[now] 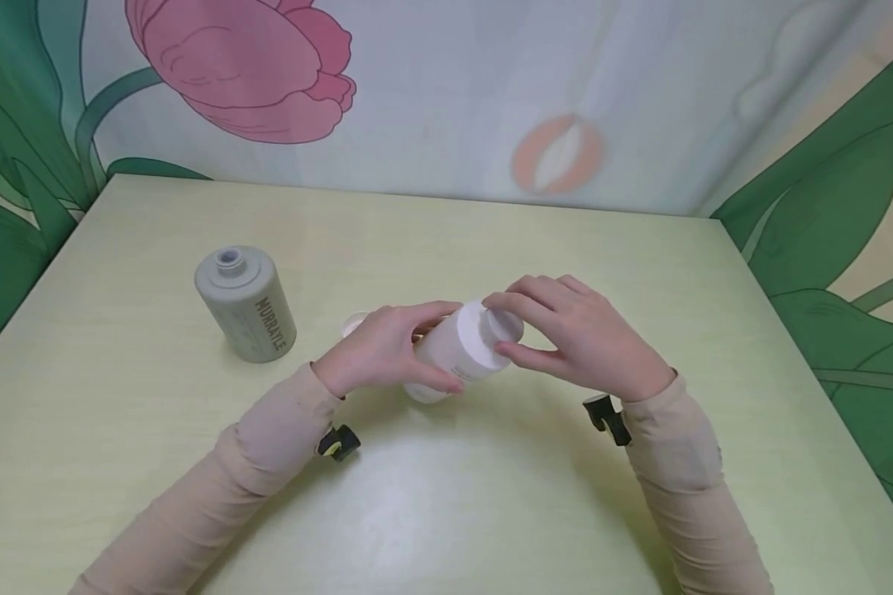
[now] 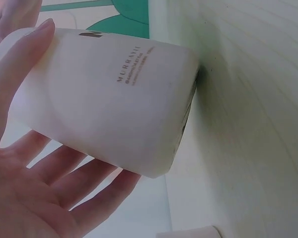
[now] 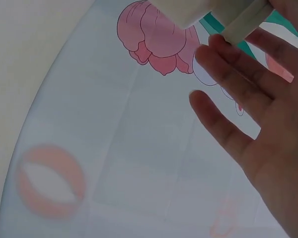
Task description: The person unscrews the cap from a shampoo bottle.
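Note:
My left hand (image 1: 383,343) grips a white bottle (image 1: 442,351) round its body, thumb on the near side and fingers on the far side. The bottle leans to the right, its base close over the table, and small "MURRAYLE"-like print shows on it in the left wrist view. At its upper end, my right hand (image 1: 576,339) pinches the round white cap (image 1: 503,325) between thumb and fingers. In the right wrist view, fingertips (image 3: 216,42) lie against the edge of the cap, while the lower finger stands apart from it.
A grey bottle (image 1: 249,310) marked "MURRAYLE", with an open neck, stands upright at the left of the pale table (image 1: 387,529). Behind my left hand, a small white round thing (image 1: 352,322) is partly hidden. A curtain with printed flowers (image 1: 446,99) hangs along the far edge.

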The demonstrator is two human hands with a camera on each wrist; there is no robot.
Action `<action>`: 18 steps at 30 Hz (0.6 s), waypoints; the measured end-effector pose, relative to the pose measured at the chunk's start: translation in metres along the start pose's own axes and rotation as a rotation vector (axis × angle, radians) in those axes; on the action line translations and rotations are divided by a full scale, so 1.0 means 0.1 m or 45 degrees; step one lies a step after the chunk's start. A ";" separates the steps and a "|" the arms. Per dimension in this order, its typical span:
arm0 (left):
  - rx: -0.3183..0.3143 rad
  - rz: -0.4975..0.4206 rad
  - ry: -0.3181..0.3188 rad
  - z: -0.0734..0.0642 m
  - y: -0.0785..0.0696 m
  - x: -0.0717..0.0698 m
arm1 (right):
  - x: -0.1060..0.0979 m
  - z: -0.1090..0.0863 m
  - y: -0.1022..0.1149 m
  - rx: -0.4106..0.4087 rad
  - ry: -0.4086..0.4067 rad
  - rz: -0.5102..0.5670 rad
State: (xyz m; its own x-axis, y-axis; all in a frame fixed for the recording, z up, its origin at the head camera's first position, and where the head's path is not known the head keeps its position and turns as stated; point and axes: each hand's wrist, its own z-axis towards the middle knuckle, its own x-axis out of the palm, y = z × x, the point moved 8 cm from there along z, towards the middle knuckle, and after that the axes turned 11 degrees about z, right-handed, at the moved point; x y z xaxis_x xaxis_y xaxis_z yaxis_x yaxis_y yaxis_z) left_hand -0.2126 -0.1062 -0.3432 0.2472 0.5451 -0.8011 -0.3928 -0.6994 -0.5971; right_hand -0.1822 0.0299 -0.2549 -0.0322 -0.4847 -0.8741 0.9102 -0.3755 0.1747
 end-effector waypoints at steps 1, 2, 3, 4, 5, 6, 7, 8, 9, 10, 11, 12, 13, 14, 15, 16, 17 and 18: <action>0.001 0.001 -0.003 0.00 0.00 0.00 | 0.00 0.00 -0.01 0.015 -0.008 -0.011; 0.001 0.001 -0.006 0.00 0.00 -0.01 | 0.00 0.01 -0.02 0.032 -0.018 -0.023; -0.001 0.002 -0.008 0.00 0.00 -0.01 | 0.00 0.01 -0.03 0.053 -0.030 -0.034; -0.002 0.004 -0.009 0.00 0.00 -0.02 | 0.00 0.01 -0.05 0.073 -0.043 -0.044; -0.003 0.006 -0.009 0.00 0.00 -0.02 | 0.00 0.01 -0.06 0.091 -0.056 -0.051; -0.006 0.005 -0.008 0.00 0.00 -0.02 | 0.00 0.01 -0.07 0.107 -0.066 -0.057; -0.009 0.000 -0.005 0.01 0.00 -0.01 | 0.00 0.01 -0.07 0.115 -0.073 -0.060; -0.013 -0.006 -0.002 0.00 0.00 -0.01 | 0.01 0.01 -0.07 0.118 -0.080 -0.061; -0.017 -0.011 0.002 0.00 0.00 0.00 | 0.01 0.01 -0.07 0.119 -0.084 -0.061; -0.023 -0.016 0.007 0.00 0.01 0.00 | 0.02 0.01 -0.07 0.115 -0.088 -0.060; -0.028 -0.021 0.011 0.00 0.01 0.01 | 0.02 0.01 -0.07 0.110 -0.092 -0.059; -0.031 -0.026 0.013 -0.01 0.01 0.01 | 0.02 0.01 -0.06 0.105 -0.094 -0.058; -0.032 -0.030 0.014 -0.01 0.02 0.02 | 0.03 0.01 -0.05 0.098 -0.096 -0.059; -0.032 -0.031 0.013 -0.01 0.02 0.02 | 0.03 0.01 -0.05 0.091 -0.099 -0.060; -0.032 -0.030 0.012 -0.01 0.02 0.02 | 0.03 0.01 -0.05 0.085 -0.101 -0.062; -0.031 -0.027 0.011 -0.01 0.02 0.01 | 0.02 0.02 -0.04 0.077 -0.103 -0.065; -0.029 -0.023 0.008 -0.01 0.02 0.01 | 0.02 0.02 -0.04 0.068 -0.103 -0.063; -0.025 -0.021 0.007 -0.01 0.02 0.01 | 0.02 0.02 -0.03 0.059 -0.101 -0.062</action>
State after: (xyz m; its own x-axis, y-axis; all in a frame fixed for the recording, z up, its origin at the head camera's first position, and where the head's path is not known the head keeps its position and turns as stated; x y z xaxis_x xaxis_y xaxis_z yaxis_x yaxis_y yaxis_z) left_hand -0.2128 -0.1077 -0.3450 0.2582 0.5540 -0.7915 -0.3713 -0.6994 -0.6107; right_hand -0.1862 0.0285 -0.2564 -0.1102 -0.5251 -0.8439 0.8868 -0.4354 0.1551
